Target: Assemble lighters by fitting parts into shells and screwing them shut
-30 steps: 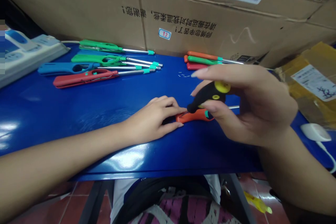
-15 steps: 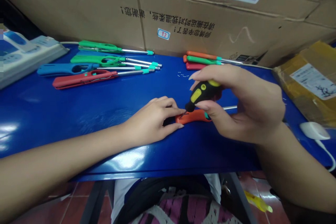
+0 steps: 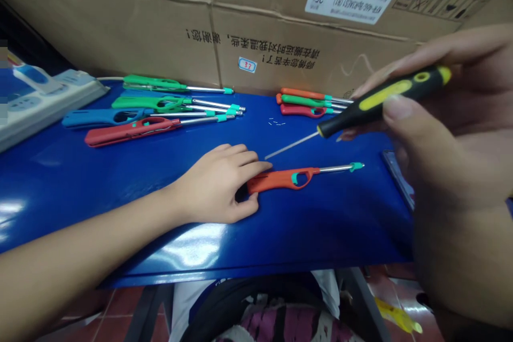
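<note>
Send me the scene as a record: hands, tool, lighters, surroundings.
Left hand: gripping the handle end of an orange lighter
Right hand: holding a black-and-yellow screwdriver
Screwdriver tip: near the left hand; contact unclear
Orange lighter: on blue table, metal rod pointing right
Back left: green, blue and red lighters
Back right: orange, green and red lighters
Mid-table: small white bits
Behind: cardboard box

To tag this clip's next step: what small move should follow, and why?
Probably ease the screwdriver in the right hand clear of the left hand: its tip appears close to that hand's fingers, which hold the orange lighter.
</note>
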`<state>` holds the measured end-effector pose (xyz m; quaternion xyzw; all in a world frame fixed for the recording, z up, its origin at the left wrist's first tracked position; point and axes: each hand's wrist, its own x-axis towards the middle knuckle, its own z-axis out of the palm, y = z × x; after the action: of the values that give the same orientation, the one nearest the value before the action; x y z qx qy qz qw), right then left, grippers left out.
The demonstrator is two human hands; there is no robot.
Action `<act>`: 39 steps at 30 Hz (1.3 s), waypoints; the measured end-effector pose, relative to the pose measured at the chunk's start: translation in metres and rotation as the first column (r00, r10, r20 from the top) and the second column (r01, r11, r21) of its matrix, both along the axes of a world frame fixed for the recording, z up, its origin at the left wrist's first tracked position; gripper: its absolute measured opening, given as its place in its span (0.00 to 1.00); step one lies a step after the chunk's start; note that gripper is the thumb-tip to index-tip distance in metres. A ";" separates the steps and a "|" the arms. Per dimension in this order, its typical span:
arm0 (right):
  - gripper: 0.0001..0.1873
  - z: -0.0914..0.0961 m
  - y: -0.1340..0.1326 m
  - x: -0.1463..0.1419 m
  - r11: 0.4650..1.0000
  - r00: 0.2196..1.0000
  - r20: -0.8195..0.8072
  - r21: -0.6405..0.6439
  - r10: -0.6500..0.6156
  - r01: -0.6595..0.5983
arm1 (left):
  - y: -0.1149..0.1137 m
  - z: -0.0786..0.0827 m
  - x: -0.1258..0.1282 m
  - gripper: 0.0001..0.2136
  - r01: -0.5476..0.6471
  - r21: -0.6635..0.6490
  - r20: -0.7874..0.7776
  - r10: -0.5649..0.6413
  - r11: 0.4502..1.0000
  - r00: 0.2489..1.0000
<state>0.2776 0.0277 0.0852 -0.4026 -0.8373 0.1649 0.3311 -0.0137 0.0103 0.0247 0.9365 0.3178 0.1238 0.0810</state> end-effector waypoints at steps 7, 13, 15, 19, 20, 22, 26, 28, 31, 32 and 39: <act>0.17 -0.037 0.028 0.016 0.979 0.991 -0.058 -0.173 -0.122 0.110 | -0.005 -0.006 0.004 0.22 0.032 0.003 0.132 -0.032 0.999 0.991; 0.16 -0.053 0.032 0.016 0.975 0.991 0.124 -0.223 0.050 -0.022 | 0.001 -0.021 0.008 0.21 0.060 -0.088 0.152 -0.046 0.994 0.987; 0.12 -0.055 0.032 0.014 0.986 0.970 0.232 -0.164 0.074 -0.036 | 0.003 -0.021 0.007 0.20 0.061 -0.100 0.183 -0.041 0.993 0.982; 0.14 -0.049 0.032 0.019 0.989 0.953 0.279 -0.125 0.118 -0.085 | 0.005 -0.016 0.005 0.18 0.078 -0.085 0.132 -0.066 0.993 0.989; 0.17 -0.044 0.031 0.023 0.990 0.949 0.290 -0.105 0.124 -0.097 | 0.005 -0.014 0.004 0.19 0.090 -0.081 0.107 -0.081 0.993 0.991; 0.18 -0.029 0.027 0.034 0.998 0.957 0.284 -0.004 0.065 -0.067 | 0.006 -0.012 0.002 0.20 0.101 -0.072 0.059 -0.097 0.992 0.994; 0.16 0.006 0.013 0.062 0.992 0.959 0.258 -0.028 -0.113 0.124 | 0.010 -0.011 -0.003 0.20 0.078 -0.070 0.051 -0.074 0.994 0.996; 0.18 0.016 0.007 0.075 0.975 0.940 0.334 -0.178 -0.067 0.133 | 0.011 -0.012 -0.004 0.19 0.065 -0.085 0.098 -0.056 0.994 0.994; 0.18 0.020 0.004 0.088 0.945 0.924 0.380 -0.316 0.043 0.086 | 0.014 -0.012 -0.004 0.18 0.032 -0.126 0.186 -0.008 0.992 0.983; 0.17 0.020 0.004 0.091 0.942 0.924 0.377 -0.328 0.059 0.073 | 0.015 -0.013 -0.003 0.18 0.026 -0.143 0.214 0.005 0.989 0.977; 0.20 0.019 0.006 0.087 0.917 0.892 0.452 -0.359 0.006 0.175 | 0.015 -0.016 -0.001 0.16 -0.032 -0.201 0.373 0.107 0.979 0.921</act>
<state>0.3641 0.0334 0.1045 -0.5240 -0.8220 0.2170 0.0514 -0.0142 0.0254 0.0087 0.8703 0.3396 0.2758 0.2264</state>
